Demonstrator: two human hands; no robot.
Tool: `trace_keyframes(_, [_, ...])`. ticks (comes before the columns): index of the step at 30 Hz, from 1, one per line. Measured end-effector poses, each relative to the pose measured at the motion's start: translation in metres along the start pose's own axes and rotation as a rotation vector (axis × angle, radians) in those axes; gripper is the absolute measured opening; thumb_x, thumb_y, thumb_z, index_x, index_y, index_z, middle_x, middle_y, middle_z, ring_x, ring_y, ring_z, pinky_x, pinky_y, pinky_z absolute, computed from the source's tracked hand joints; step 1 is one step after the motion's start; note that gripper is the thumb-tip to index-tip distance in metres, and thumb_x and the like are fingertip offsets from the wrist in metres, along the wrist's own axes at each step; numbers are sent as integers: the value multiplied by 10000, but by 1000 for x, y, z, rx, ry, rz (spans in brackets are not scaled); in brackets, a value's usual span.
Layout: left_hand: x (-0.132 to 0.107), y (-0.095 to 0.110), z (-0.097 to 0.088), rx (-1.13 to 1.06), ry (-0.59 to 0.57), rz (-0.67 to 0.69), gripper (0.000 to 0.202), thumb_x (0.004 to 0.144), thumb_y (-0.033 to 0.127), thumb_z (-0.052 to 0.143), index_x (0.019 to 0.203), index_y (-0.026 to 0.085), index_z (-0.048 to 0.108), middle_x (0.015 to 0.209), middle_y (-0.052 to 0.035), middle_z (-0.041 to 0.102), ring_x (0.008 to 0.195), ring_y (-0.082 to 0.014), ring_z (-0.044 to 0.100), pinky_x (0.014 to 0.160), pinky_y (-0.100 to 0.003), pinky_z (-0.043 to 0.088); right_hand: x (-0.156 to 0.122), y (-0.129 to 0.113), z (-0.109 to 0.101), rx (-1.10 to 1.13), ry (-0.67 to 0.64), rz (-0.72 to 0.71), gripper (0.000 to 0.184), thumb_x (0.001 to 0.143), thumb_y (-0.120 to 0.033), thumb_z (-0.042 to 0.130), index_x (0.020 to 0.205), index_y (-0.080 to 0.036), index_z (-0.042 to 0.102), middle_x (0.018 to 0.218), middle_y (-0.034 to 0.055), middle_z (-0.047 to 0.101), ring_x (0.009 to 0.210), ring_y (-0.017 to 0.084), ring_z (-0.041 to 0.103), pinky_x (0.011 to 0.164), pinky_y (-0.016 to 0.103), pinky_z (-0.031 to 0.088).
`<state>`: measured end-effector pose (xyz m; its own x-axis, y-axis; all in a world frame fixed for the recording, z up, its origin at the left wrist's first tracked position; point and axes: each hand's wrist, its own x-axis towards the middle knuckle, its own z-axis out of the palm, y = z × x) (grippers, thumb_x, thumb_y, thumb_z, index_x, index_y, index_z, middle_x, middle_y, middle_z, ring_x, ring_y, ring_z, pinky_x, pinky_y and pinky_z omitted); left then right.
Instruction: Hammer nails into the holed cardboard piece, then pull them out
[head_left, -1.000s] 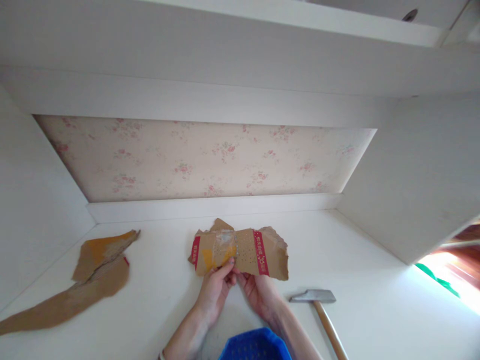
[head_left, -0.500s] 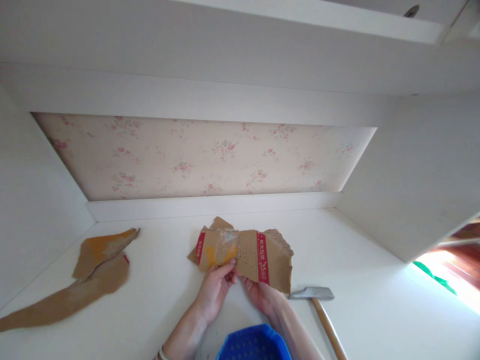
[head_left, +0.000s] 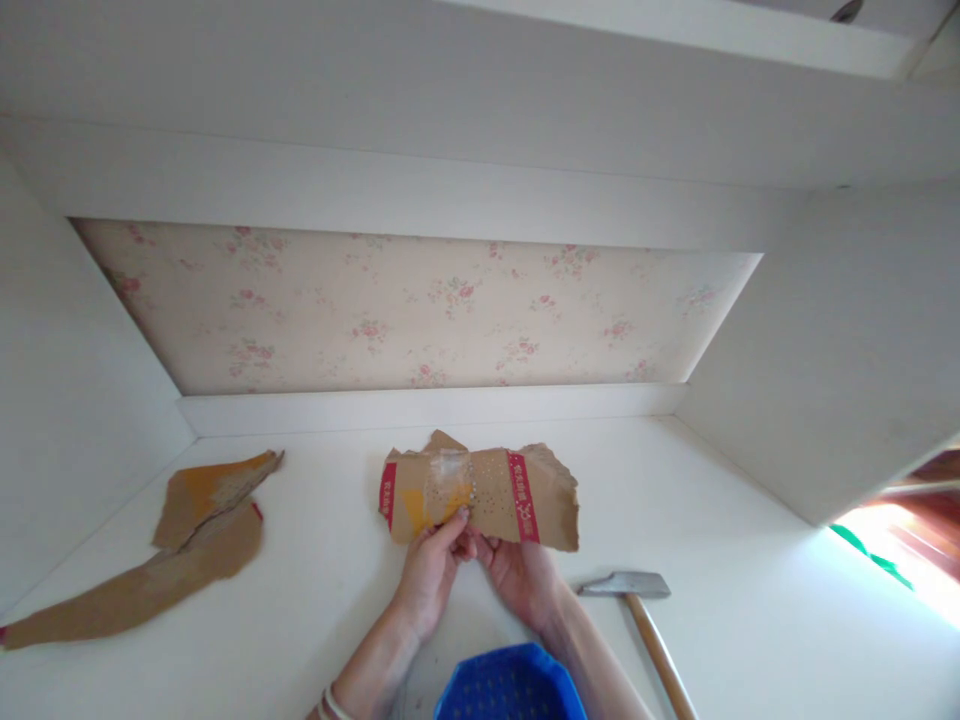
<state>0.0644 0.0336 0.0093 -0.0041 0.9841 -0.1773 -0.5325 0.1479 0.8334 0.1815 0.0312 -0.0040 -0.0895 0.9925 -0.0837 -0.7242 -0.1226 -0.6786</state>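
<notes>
A torn piece of cardboard [head_left: 555, 497] with red printed bands, clear tape and many small holes is held over the white surface. My left hand [head_left: 435, 560] pinches its near edge, thumb on top close to the row of holes. My right hand [head_left: 521, 575] grips the same edge just to the right, its fingers partly hidden beneath the cardboard. The fingertips of both hands meet near the middle. A brown cardboard corner [head_left: 444, 440] shows behind the held piece. Close in front of my wrists is a blue perforated basket [head_left: 517, 665], cut off by the lower border.
To the right lies a hammer [head_left: 651, 640] with a wooden handle and grey metal head. Torn cardboard scraps [head_left: 210, 545] lie at the left. White side panels [head_left: 810, 340] and a floral-papered back [head_left: 450, 320] enclose the white surface [head_left: 330, 600].
The right part of the cardboard has swung up and away from me, so the piece lies more level. My right hand has shifted slightly with it. The hammer and scraps stay put.
</notes>
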Motion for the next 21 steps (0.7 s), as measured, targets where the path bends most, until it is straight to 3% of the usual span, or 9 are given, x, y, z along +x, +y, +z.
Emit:
trace_keyframes(2, [3, 0, -3, 41, 51, 43, 363, 607, 481, 819, 662, 151, 679, 588, 1, 615, 527, -115, 513, 540, -245, 403, 3, 3, 0, -1, 9, 35, 161, 839, -315, 720, 826, -170, 652, 786, 20, 704, 690, 161, 657, 667, 319, 544])
trace_keyframes(6, [6, 1, -14, 189, 158, 102, 441, 669, 581, 772, 585, 164, 656, 548, -10, 615, 538, -143, 519, 580, -274, 393, 5, 9, -1, -59, 43, -9, 176, 924, -253, 652, 786, -159, 595, 622, -88, 546, 464, 66, 486, 473, 199, 432])
trace_keyframes(11, [1, 7, -16, 682, 255, 192, 508, 798, 671, 572, 691, 192, 704, 704, -87, 719, 711, -285, 674, 779, -406, 472, -4, 8, 6, -209, 55, -111, 204, 894, -289, 657, 756, -182, 551, 552, -94, 513, 399, 47, 390, 395, 171, 284])
trace_keyframes(13, [-1, 7, -12, 823, 258, 369, 464, 809, 622, 568, 802, 186, 726, 847, -131, 748, 909, -353, 687, 928, -472, 446, -7, 7, 10, -283, 60, -162, 171, 859, -315, 697, 848, -201, 570, 596, -81, 560, 429, 61, 441, 406, 178, 311])
trace_keyframes(16, [-1, 0, -12, 875, 255, 610, 355, 771, 481, 667, 950, 183, 737, 1071, -163, 732, 1161, -387, 602, 1072, -488, 364, -8, 9, 15, -397, 74, -219, 365, 833, -389, 730, 1122, -244, 562, 713, -60, 620, 508, 108, 546, 455, 217, 423])
trace_keyframes(18, [0, -6, -15, 855, 194, 619, 303, 751, 410, 713, 970, 204, 744, 1110, -154, 724, 1196, -391, 582, 1082, -489, 366, -6, 12, 14, -473, 95, -247, 406, 843, -425, 709, 1177, -247, 564, 731, -48, 629, 539, 131, 581, 477, 240, 464])
trace_keyframes(21, [1, -15, -22, 850, 117, 558, 270, 723, 367, 766, 957, 233, 757, 1096, -144, 729, 1207, -406, 568, 1083, -504, 366, -3, 16, 9, -590, 142, -304, 331, 878, -457, 650, 1120, -232, 623, 753, -18, 656, 607, 164, 631, 522, 265, 513])
